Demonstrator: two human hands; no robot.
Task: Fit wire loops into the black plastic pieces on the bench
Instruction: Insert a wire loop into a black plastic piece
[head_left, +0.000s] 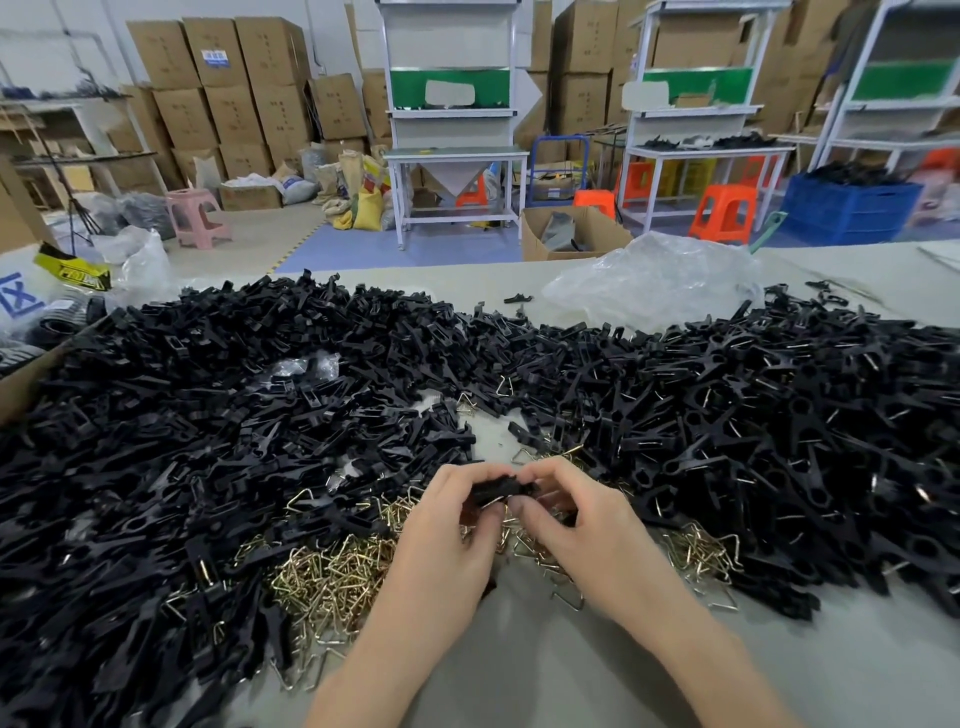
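Note:
Both hands meet at the bench's near middle over one black plastic piece (497, 489). My left hand (453, 525) grips its left end with curled fingers. My right hand (569, 512) pinches its right end, thumb and fingertips close together. A thin wire shows under the piece between my fingers; its seating is hidden. Loose brass-coloured wire loops (332, 577) lie heaped just below and left of my hands. A big pile of bare black pieces (218, 415) covers the left of the bench. Black pieces with wire loops fitted (789, 431) pile up on the right.
A crumpled clear plastic bag (654, 280) lies at the bench's far right. A cardboard box edge (26, 379) and bags stand at the far left. Bare grey bench surface (545, 675) shows near me. Workstations, stools and stacked cartons fill the room beyond.

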